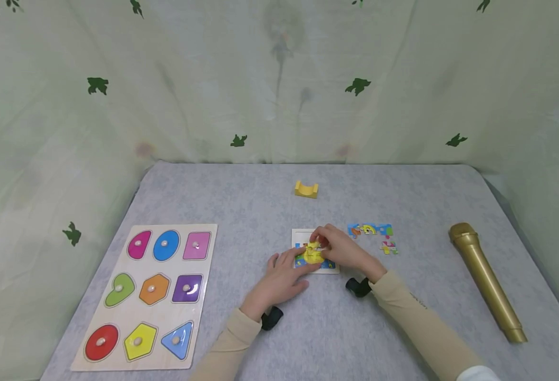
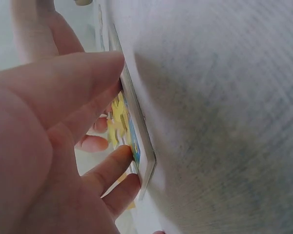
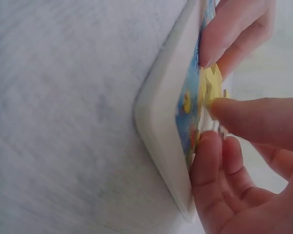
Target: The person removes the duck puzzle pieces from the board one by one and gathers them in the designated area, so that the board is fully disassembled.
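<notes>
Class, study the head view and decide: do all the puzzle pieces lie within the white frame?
No, several puzzle pieces lie on the grey table, to the right of the white frame.

One board with nine knobbed shapes lies lower left. Lower centre shows two hands, two black wrist cameras, one puzzle frame; centre, one yellow block; lower right, one golden microphone.

Passage between loose pieces and microphone, right hand over puzzle tray
</notes>
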`<action>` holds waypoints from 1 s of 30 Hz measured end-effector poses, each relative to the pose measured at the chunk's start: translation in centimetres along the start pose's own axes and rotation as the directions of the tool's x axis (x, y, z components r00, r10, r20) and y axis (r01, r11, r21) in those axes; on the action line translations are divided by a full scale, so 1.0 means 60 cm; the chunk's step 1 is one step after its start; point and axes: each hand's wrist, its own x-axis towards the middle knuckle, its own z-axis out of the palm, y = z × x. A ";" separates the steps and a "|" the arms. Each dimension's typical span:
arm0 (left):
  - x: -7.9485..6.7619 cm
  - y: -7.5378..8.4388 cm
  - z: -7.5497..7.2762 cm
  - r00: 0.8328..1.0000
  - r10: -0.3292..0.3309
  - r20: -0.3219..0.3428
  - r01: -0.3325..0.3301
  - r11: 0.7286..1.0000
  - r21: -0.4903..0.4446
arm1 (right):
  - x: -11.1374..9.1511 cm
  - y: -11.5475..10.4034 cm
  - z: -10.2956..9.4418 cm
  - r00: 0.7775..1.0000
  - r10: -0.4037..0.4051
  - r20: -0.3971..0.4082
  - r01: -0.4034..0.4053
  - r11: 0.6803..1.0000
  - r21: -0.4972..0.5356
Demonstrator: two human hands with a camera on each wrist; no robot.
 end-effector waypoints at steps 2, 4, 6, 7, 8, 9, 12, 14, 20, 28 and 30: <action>0.000 0.000 0.000 1.000 0.002 -0.001 -0.002 1.000 0.001 | -0.001 0.000 0.000 1.000 -0.003 -0.005 0.003 1.000 0.026; 0.001 -0.001 0.001 1.000 0.005 -0.003 -0.005 1.000 0.004 | -0.001 -0.001 -0.001 1.000 -0.010 -0.007 0.010 0.999 0.051; 0.001 -0.001 0.001 1.000 0.010 -0.006 -0.010 1.000 0.006 | -0.001 -0.002 -0.001 1.000 -0.018 -0.005 0.018 0.998 0.068; 0.001 -0.002 0.002 1.000 0.013 -0.008 -0.013 1.000 0.004 | 0.000 -0.002 -0.001 1.000 -0.021 -0.003 0.021 0.997 0.074; 0.001 -0.002 0.002 1.000 0.015 -0.010 -0.015 1.000 0.003 | 0.001 -0.003 -0.001 1.000 -0.024 -0.001 0.024 0.997 0.076; 0.001 -0.002 0.002 1.000 0.017 -0.011 -0.017 1.000 0.001 | 0.001 -0.004 -0.001 1.000 -0.024 0.002 0.024 0.997 0.077; 0.000 -0.002 0.002 1.000 0.020 -0.013 -0.020 1.000 -0.003 | 0.003 -0.002 -0.002 1.000 -0.026 0.007 0.025 0.997 0.079; 0.000 -0.002 0.002 1.000 0.017 -0.010 -0.017 1.000 -0.004 | 0.003 0.004 -0.003 1.000 -0.026 0.004 0.026 0.996 0.088; 0.001 -0.002 0.002 1.000 0.002 -0.009 -0.002 1.000 -0.012 | -0.007 0.028 -0.023 0.999 0.039 -0.035 -0.033 0.986 0.166; 0.001 -0.002 0.003 1.000 -0.011 -0.013 0.010 1.000 -0.024 | -0.049 0.064 -0.079 0.983 0.147 -0.108 -0.118 0.964 0.237; 0.000 -0.003 0.004 1.000 -0.012 -0.014 0.012 0.999 -0.030 | -0.063 0.074 -0.092 0.978 0.166 -0.127 -0.131 0.962 0.241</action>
